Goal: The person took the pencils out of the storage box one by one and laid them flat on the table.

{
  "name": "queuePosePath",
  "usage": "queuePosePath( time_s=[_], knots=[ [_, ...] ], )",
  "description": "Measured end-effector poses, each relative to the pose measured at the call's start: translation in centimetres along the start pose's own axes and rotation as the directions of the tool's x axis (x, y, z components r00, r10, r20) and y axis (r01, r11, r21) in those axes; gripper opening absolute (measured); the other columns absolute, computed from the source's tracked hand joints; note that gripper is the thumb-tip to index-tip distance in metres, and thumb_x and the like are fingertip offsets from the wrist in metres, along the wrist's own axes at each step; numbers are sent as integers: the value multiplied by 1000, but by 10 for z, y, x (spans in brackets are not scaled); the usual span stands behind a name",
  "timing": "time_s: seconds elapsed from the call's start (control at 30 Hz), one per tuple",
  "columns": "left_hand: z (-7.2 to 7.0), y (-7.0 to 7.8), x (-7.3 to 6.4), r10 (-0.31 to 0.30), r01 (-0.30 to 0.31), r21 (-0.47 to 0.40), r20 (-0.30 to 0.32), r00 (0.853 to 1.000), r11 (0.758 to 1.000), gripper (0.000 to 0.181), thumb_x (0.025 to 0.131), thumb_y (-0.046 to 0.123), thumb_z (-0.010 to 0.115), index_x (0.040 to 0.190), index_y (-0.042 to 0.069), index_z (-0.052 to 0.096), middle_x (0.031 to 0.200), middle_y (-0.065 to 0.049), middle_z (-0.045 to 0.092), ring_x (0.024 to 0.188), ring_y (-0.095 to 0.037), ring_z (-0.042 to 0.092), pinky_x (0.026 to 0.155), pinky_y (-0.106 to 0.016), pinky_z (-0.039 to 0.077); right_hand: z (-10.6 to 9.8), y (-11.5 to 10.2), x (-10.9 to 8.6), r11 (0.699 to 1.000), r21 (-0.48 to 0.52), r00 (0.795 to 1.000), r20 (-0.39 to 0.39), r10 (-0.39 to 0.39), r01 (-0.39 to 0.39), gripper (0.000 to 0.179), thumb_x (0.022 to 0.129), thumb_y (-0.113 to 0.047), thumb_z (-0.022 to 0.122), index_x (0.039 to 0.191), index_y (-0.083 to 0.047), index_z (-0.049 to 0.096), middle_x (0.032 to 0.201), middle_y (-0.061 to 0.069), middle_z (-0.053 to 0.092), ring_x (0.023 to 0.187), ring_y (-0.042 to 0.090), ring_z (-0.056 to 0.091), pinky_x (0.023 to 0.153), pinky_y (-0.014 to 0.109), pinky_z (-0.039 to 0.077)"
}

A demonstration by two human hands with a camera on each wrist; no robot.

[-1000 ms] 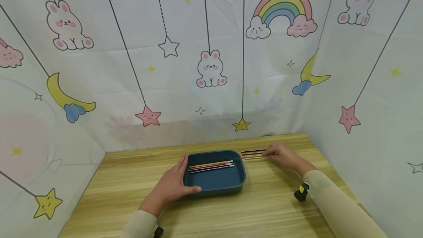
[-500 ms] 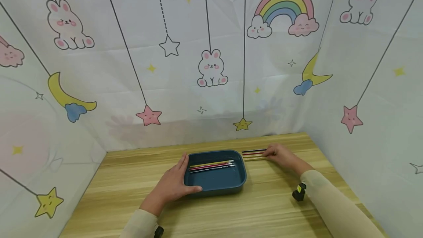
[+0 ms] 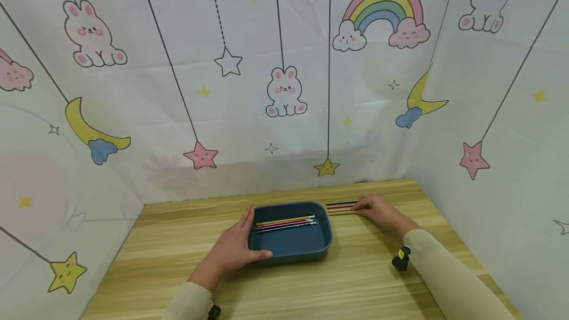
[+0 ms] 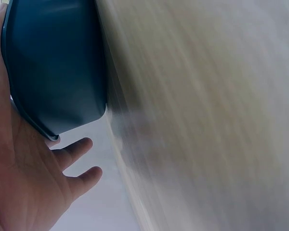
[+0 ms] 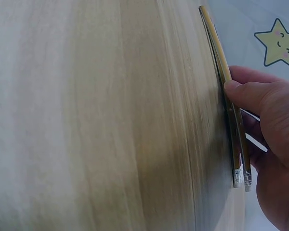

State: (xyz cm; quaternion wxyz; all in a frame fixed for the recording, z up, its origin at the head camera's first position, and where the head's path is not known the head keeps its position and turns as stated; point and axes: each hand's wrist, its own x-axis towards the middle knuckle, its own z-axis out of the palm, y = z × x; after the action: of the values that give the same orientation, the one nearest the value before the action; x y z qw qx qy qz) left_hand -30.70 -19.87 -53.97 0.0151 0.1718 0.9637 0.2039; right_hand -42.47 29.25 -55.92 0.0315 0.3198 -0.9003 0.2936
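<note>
Well, in the head view my right grip (image 3: 378,207) sits right of the lower centre, thumb and fingers narrowed in a pinch on a yellow pencil (image 3: 342,213). It lies nearest me in a short row, with a red pencil (image 3: 340,207) and a dark pencil (image 3: 341,203) beyond it on the worktop (image 3: 355,270). Their long axes run left to right, left ends pointing at the blue tray (image 3: 293,247) just beside them. A bundle of pencils (image 3: 284,223) lies inside the tray, almost along that line. My left grip (image 3: 233,250) spreads wide around the tray's left end; my right one is nearer the row.

In the left wrist view the tray fills the upper left, with two of my fingers stretched out below it.

In the right wrist view the yellow pencil slants down the right side under my thumb, its silver-banded end at lower right; a second pencil (image 5: 235,161) lies close alongside, colour hard to tell.
</note>
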Motion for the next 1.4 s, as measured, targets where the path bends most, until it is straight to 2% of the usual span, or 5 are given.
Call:
queuePosePath(
  time_s=[0.33, 0.73, 1.03, 1.17, 1.4],
  knots=[
    [-1, 1, -1, -8, 8, 6, 6, 1000, 1000, 138, 84, 84, 77, 178, 7, 13, 185, -12, 14, 156, -48, 44, 120, -69, 41, 1, -4, -2, 1000, 30, 1000, 9, 6, -6, 19, 101, -1, 79, 115, -10, 88, 103, 2, 75, 95, 15, 67, 81, 33, 57],
    [2, -1, 0, -2, 2, -6, 3, 1000, 1000, 137, 84, 85, 76, 178, 8, 13, 185, -13, 13, 155, -49, 45, 119, -69, 42, 3, -3, -2, 1000, -13, 1000, 1, 1, -1, 18, 101, 1, 78, 112, -10, 88, 104, -2, 75, 97, 18, 69, 83, 35, 60],
    [2, -2, -1, -5, 5, -10, 0, 1000, 1000, 138, 84, 84, 77, 179, 8, 12, 185, -12, 13, 155, -50, 45, 119, -70, 41, 4, -4, -4, 999, 38, 999, -4, 37, -37, 18, 102, -1, 78, 112, -10, 88, 102, -3, 73, 95, 15, 66, 81, 33, 58],
    [2, -1, -1, -9, 9, -9, 3, 1000, 1000, 138, 84, 85, 77, 179, 8, 12, 185, -12, 12, 155, -50, 44, 119, -71, 41, 3, -4, -4, 998, 40, 999, -3, 38, -38, 17, 103, -1, 77, 112, -9, 88, 102, 3, 74, 95, 16, 66, 81, 33, 57],
    [3, -2, 1, -11, 11, -11, 6, 1000, 1000, 139, 83, 85, 76, 179, 8, 12, 185, -12, 13, 156, -49, 43, 119, -71, 40, 5, -6, -3, 997, 52, 998, -13, 65, -64, 16, 102, -2, 78, 112, -11, 88, 104, -4, 73, 100, 18, 67, 87, 37, 58]
  ],
)
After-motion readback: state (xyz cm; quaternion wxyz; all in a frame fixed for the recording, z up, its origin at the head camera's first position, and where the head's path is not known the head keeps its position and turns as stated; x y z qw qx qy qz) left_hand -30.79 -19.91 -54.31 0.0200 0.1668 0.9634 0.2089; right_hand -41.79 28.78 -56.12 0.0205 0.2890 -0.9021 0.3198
